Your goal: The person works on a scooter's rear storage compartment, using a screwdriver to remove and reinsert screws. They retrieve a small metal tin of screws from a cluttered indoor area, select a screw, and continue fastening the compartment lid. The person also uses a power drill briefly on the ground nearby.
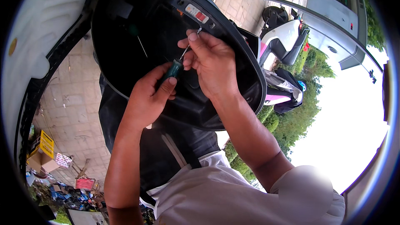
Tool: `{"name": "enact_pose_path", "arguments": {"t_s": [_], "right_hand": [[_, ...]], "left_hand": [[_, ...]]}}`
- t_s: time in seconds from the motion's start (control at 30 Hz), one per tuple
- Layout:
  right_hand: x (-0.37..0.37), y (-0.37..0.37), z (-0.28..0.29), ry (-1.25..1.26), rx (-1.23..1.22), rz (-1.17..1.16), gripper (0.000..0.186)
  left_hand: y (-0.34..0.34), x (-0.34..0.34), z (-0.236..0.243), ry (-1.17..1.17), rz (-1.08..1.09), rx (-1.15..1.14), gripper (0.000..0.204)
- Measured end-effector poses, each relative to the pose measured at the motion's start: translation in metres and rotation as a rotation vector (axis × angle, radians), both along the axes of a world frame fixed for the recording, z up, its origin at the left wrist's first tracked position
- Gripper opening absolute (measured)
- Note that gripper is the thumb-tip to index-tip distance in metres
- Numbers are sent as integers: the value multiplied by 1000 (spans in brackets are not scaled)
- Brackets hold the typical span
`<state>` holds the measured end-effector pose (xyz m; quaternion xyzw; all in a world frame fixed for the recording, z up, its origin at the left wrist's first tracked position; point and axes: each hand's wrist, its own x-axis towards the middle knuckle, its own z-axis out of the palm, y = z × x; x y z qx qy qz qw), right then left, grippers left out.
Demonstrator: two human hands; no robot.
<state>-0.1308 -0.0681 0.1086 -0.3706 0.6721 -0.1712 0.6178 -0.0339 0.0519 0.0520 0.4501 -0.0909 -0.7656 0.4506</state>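
My left hand is closed round the dark green handle of a screwdriver. Its thin metal shaft slants up and right to my right hand, whose thumb and fingers pinch it near the far end. A small silvery tip shows past the right thumb; whether it carries a screw I cannot make out. Both hands are over the open hollow of a black case, like a scooter's storage box. The tip is beside the case's inner rim, close to a small hole and a white label with a red patch.
A white moulded panel with a black edge stands at the left. Paving lies below, with an open cardboard box and a heap of scattered litter. Parked scooters and green bushes are off to the right.
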Motion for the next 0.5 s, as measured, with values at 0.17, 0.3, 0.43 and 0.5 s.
{"name": "enact_pose_path", "arguments": {"t_s": [0.17, 0.3, 0.43, 0.5], "right_hand": [[0, 0, -2, -8, -21, 14, 25], [-2, 0, -3, -1, -27, 12, 25], [-4, -1, -7, 15, -19, 34, 24], [-3, -1, -6, 10, -29, 31, 24]], "left_hand": [[-1, -1, 1, 11, 45, 30, 36], [0, -1, -1, 37, 57, 24, 36], [1, -2, -6, 121, 132, 21, 36], [2, -5, -7, 129, 174, 24, 37]]}}
